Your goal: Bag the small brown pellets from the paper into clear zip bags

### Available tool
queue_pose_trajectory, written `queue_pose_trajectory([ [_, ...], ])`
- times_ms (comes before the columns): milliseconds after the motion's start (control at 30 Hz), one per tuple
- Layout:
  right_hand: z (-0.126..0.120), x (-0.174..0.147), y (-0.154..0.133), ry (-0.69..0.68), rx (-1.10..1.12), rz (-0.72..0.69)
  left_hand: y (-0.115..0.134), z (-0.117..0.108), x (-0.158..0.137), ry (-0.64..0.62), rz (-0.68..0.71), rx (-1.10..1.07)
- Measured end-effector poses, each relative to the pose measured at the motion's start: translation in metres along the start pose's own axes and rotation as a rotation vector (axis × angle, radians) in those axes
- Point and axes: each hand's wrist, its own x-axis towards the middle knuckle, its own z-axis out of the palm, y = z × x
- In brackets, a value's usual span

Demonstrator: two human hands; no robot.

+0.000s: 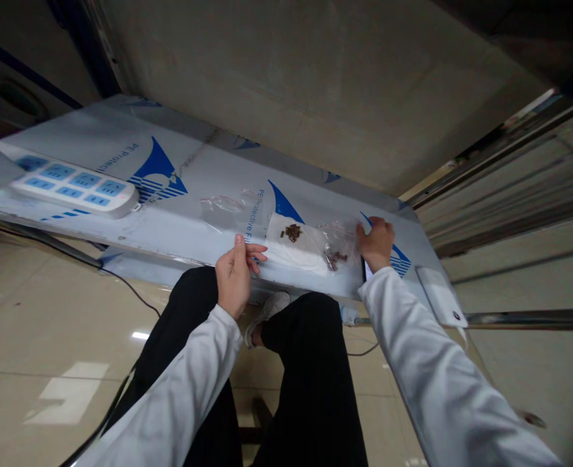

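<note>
My left hand [236,275] hovers over the bench's near edge, thumb raised and fingers loosely apart, holding nothing I can see. To its right lies a white paper sheet [298,256] bearing a small pile of short brown pieces [292,232]. A clear plastic bag [339,237] with reddish-brown pieces [335,261] rests at the sheet's right end. My right hand [377,243] is beside this bag, its fingers curled down; whatever they hold, if anything, is hidden. Under its wrist shows the edge of a dark flat object with a bright face [368,271].
The film-covered metal bench [203,155] carries a white power strip [79,185] at left and a white box-shaped device [439,295] with a cord at right. Another clear plastic piece [222,206] lies mid-bench. Behind stands a grey wall [291,84]; cables hang below.
</note>
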Motion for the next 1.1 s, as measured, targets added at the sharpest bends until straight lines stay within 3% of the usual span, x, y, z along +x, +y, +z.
queue_pose_trajectory([
  [100, 0.004, -0.015, -0.048, 0.076, 0.072, -0.275, -0.001, -0.003, 0.003, 0.100, 0.018, -0.052],
  [267, 0.048, -0.067, -0.160, -0.358, 0.230, -0.693, -0.001, -0.009, 0.005, 0.202, 0.015, -0.125],
  [367, 0.078, -0.088, -0.207, -0.442, 0.130, -0.670, 0.001, -0.014, 0.003, 0.229, -0.010, -0.137],
  [467, 0.096, -0.093, -0.227, -0.470, 0.040, -0.594, 0.002, -0.018, 0.002, 0.243, -0.042, -0.136],
  [600, 0.102, -0.083, -0.230, -0.406, 0.085, -0.545, 0.001, -0.019, 0.004, 0.243, -0.065, -0.136],
  [733, 0.086, -0.079, -0.218, -0.387, 0.234, -0.511, 0.001, -0.019, 0.007, 0.242, -0.016, -0.111],
  [867, 0.041, -0.103, -0.189, -0.333, 0.431, -0.496, 0.002, -0.018, 0.007, 0.170, 0.043, -0.032],
  [1000, -0.011, -0.141, -0.149, -0.303, 0.513, -0.553, 0.002, -0.011, 0.000, -0.014, 0.079, -0.033],
  [1100, -0.036, -0.154, -0.121, -0.327, 0.531, -0.543, 0.000, -0.006, -0.009, -0.170, 0.099, 0.035],
])
